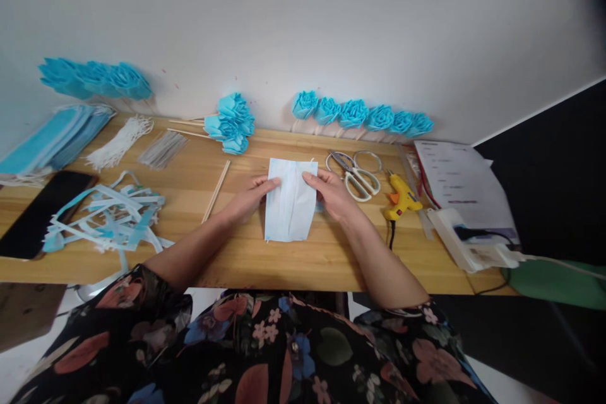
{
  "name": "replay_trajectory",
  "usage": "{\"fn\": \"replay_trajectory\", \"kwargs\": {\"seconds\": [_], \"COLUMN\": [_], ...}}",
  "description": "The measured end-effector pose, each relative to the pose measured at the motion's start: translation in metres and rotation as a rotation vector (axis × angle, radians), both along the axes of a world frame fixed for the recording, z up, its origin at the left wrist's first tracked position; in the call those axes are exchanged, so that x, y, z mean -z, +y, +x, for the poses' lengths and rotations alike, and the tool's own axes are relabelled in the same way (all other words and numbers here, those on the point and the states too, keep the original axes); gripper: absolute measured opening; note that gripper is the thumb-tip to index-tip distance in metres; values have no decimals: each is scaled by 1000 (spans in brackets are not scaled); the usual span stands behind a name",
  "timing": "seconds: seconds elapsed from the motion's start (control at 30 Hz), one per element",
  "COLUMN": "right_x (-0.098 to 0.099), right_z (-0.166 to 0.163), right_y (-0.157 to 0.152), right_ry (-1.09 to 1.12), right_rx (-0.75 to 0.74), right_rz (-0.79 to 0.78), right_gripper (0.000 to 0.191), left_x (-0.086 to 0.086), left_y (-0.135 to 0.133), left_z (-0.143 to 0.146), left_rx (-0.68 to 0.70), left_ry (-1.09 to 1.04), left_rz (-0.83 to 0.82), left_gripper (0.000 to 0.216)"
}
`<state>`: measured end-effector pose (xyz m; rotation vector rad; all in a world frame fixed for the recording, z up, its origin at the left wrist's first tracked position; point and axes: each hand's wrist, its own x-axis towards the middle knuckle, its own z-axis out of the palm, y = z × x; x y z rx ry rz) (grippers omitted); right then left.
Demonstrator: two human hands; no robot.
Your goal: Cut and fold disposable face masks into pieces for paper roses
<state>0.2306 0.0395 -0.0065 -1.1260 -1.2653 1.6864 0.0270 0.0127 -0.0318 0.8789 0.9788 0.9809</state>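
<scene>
A pale blue pleated face mask (290, 208) hangs spread out above the middle of the wooden table. My left hand (253, 197) pinches its left edge, thumb on the near face and fingers behind. On the opposite side my right hand (331, 192) grips the upper right edge the same way. No full ear loops show on the mask, only a short white end at its top right corner. Scissors with white handles (358, 182) lie just beyond my right hand. Two thin wooden sticks (216, 191) rest left of my left hand.
A yellow glue gun (402, 197) and a white power strip (457, 240) sit at right. Blue paper-like flowers (354, 114) lean along the wall. At left are cut mask strips (118, 218), a black phone (45, 214), stacked masks (61, 136) and white ear loops (120, 142).
</scene>
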Motion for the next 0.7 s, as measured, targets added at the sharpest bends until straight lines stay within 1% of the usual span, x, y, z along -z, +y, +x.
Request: {"fn": "replay_trajectory", "kwargs": {"seconds": [0.2, 0.3, 0.37, 0.5, 0.7], "right_x": [-4, -3, -2, -3, -7], "right_z": [0, 0, 1, 3, 4], "right_y": [-1, -1, 0, 4, 5], "right_ry": [-69, -164, -173, -75, 55], "right_rx": [-13, -6, 10, 32, 51], "right_rz": [89, 162, 178, 127, 23], "right_gripper": [46, 43, 42, 43, 48], "left_x": [0, -1, -2, -1, -3], "left_y": [0, 1, 1, 4, 7], "left_z": [-2, -2, -2, -3, -3], "left_rx": [-29, -51, -94, -183, -212], "left_ry": [43, 36, 35, 42, -77], "left_rz": [41, 39, 42, 59, 33], "left_gripper": [52, 52, 51, 48, 45]}}
